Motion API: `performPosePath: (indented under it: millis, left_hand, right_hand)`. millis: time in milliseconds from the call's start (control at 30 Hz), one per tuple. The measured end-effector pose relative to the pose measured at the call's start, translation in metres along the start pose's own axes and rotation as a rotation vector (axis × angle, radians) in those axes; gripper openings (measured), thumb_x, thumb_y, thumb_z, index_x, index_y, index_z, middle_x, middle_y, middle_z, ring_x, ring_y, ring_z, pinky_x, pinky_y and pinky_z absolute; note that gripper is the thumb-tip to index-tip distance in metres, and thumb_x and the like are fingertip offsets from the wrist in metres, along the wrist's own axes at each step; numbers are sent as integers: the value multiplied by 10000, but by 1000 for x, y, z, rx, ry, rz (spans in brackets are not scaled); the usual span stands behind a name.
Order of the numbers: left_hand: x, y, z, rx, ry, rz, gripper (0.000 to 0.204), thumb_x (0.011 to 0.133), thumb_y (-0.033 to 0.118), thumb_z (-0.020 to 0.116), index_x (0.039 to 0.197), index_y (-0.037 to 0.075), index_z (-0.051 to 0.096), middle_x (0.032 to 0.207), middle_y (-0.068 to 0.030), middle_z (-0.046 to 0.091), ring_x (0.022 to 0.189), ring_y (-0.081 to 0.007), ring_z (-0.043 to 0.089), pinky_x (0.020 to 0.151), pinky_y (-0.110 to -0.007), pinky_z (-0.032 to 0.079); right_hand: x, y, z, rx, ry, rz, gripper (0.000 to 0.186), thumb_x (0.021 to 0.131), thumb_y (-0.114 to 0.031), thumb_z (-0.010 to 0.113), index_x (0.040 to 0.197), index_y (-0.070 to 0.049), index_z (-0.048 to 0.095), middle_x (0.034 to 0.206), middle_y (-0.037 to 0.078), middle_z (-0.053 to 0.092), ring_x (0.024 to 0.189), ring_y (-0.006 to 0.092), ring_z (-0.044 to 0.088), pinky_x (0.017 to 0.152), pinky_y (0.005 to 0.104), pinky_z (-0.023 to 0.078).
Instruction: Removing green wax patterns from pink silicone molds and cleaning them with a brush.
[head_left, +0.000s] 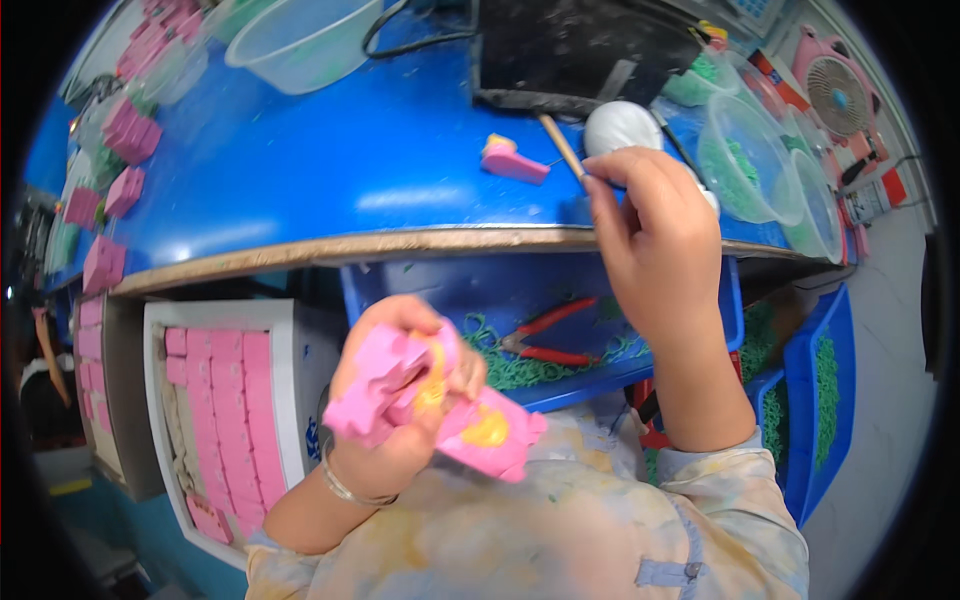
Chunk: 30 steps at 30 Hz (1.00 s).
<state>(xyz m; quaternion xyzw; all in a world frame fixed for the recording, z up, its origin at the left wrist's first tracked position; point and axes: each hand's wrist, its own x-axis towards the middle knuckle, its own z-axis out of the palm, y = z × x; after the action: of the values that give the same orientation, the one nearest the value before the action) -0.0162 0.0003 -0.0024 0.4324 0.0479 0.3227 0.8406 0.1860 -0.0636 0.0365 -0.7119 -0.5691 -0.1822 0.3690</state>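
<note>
My left hand (392,456) is closed around a soft pink mould (508,448), held over my lap. The mould is bent open, and yellow patches (486,428) show inside and on its flat end. Above the table's front edge, my right hand (660,225) pinches the near end of a thin wooden stick (562,147). Its far end points away toward a dark screen-like panel (560,50). Just beyond my right fingertips lies a round white object (622,128), partly hidden by the hand. To its left, a small pink and yellow piece (515,164) rests on the blue table (300,170).
Below the table edge, a blue tray (540,392) holds green shreds and red-handled pliers (550,335). Clear plastic tubs (745,165) stand at right, near a pink fan (840,92). Pink blocks (225,400) fill a white box at left. Another blue tray (835,400) stands far right.
</note>
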Motion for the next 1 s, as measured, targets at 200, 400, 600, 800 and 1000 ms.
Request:
performPosePath:
  millis: [200, 400, 600, 800, 1000]
  left_hand:
    - [-1, 1, 1, -14, 102, -59, 492, 699, 157, 705, 1078, 109, 395, 760, -24, 480, 621, -92, 432, 602, -258, 370]
    - [3, 1, 5, -33, 36, -62, 500, 689, 169, 715, 1064, 115, 388, 766, -17, 478, 623, -92, 429, 596, -253, 370]
    - [-3, 1, 1, -95, -200, 20, 413, 739, -52, 428, 1134, 23, 332, 854, -66, 461, 761, -133, 462, 691, -289, 396]
    - [-4, 1, 4, -13, -217, 62, 430, 716, -46, 436, 1130, 8, 330, 880, -78, 455, 768, -128, 462, 710, -284, 405]
    - [-3, 2, 4, 50, -224, 76, 418, 727, -36, 438, 1128, 8, 330, 885, -77, 451, 767, -125, 463, 712, -277, 407]
  right_hand:
    - [-7, 9, -42, -287, 134, 78, 181, 699, -86, 666, 854, -25, 595, 812, 120, 601, 738, 284, 577, 658, 348, 457]
    - [-32, 22, -32, 117, 13, 282, 273, 828, -146, 572, 1043, 23, 578, 936, 157, 607, 842, 267, 583, 753, 326, 449]
    - [-30, 41, -35, -325, 36, 236, 265, 872, -153, 497, 1084, -9, 561, 1054, 168, 583, 960, 314, 567, 813, 354, 446]
    - [-26, 42, -26, -566, -87, 256, 217, 819, -106, 551, 1028, -50, 547, 1018, 148, 567, 859, 332, 577, 720, 388, 473]
    - [-19, 37, -25, -545, -93, 346, 171, 788, -80, 557, 950, -46, 516, 944, 155, 553, 793, 342, 580, 658, 409, 473]
